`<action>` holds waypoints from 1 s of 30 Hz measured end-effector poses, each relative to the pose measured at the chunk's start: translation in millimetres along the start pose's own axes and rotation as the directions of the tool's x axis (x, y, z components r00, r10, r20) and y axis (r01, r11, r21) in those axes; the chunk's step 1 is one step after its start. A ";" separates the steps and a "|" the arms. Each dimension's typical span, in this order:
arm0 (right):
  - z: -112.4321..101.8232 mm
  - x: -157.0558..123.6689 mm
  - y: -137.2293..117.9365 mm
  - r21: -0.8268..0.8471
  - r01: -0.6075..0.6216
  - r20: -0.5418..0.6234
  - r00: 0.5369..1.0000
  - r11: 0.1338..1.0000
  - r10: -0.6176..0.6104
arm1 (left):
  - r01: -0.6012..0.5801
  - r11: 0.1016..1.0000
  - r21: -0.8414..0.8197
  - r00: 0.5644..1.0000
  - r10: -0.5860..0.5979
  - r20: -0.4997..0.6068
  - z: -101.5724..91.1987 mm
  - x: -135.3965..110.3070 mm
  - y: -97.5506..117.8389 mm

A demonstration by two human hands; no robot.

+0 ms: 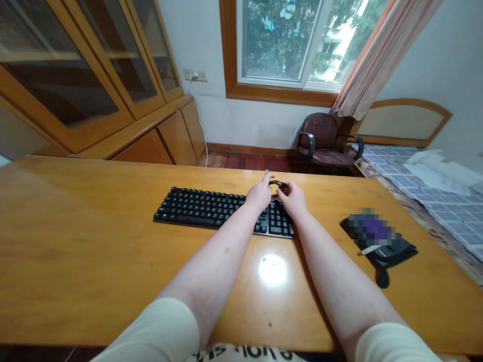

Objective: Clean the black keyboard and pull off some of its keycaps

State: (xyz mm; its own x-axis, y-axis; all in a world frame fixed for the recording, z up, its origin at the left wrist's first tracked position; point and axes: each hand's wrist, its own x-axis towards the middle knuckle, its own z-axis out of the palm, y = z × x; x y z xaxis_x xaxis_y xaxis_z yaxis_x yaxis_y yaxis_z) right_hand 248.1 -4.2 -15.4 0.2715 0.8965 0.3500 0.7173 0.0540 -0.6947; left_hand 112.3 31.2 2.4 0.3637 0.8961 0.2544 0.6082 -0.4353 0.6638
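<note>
A black keyboard [199,207] lies flat on the wooden table, its right part partly covered by my forearm and hands. Just above its back right edge, a bundled black cable [278,183] is looped between my hands. My left hand [259,193] grips the left side of the loop, with a small silver plug end [266,172] showing past its fingertips. The fingers of my right hand [293,200] are closed on the loop's right side. My fingers hide part of the cable.
On the table's right lies a black pouch-like item [396,251], partly pixelated, with a light strip [372,248] across it. Beyond the wooden table [94,251] stand an office chair [320,138], a bed [433,191] and a glass-door cabinet [124,110].
</note>
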 end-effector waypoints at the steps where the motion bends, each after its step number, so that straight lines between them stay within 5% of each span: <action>1: 0.1 0.4 2.3 -0.002 -0.024 -0.012 1.000 1.000 0.024 | 0.007 0.999 -0.031 1.000 -0.007 0.011 0.9 0.4 -0.4; 10: 3.0 2.8 4.0 0.028 -0.090 -0.005 0.996 0.996 0.090 | -0.020 0.999 -0.027 0.999 0.021 0.041 2.8 -0.1 -2.3; 15: 6.4 2.9 1.9 0.055 0.030 0.109 0.993 0.998 -0.035 | 0.007 0.995 -0.096 1.000 -0.005 0.015 3.9 2.0 -5.1; 20: 11.2 3.6 9.6 -0.032 0.032 0.196 0.980 0.999 -0.025 | -0.061 0.982 -0.178 0.996 0.072 0.059 2.9 2.7 -7.6; 25: 10.7 3.7 12.8 -0.013 -0.009 0.132 0.991 1.000 0.011 | -0.149 0.963 -0.226 0.983 0.170 0.077 -1.2 -1.2 -1.0; 30: 9.5 3.4 9.8 -0.038 -0.013 0.077 0.997 0.999 0.016 | -0.006 0.999 -0.047 1.000 0.005 -0.024 5.1 -7.1 7.1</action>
State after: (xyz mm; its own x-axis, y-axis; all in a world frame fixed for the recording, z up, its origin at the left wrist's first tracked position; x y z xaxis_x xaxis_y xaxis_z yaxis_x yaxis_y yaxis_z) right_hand 250.0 3.6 -27.0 0.2329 0.9286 0.2891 0.7372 0.0253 -0.6752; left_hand 117.6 21.2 1.7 0.3499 0.8956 0.2746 0.5723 -0.4365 0.6943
